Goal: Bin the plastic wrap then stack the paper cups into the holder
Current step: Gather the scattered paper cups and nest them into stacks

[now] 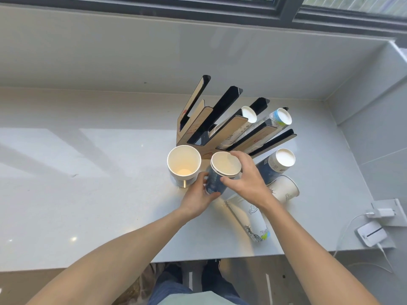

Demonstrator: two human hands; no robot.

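On the white counter (88, 172), just in front of the slotted holder (211, 128), both hands grip a blue cup stack (217, 179): left hand (198, 194) wrapped around its base, right hand (244, 179) pinching what seems the top rim. Another stack (184, 166) stands just left, upright.

Sunlit white counter (88, 194) (window (330, 7) above)

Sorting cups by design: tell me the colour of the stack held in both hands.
Dark blue outside, white inside; stack, head view.
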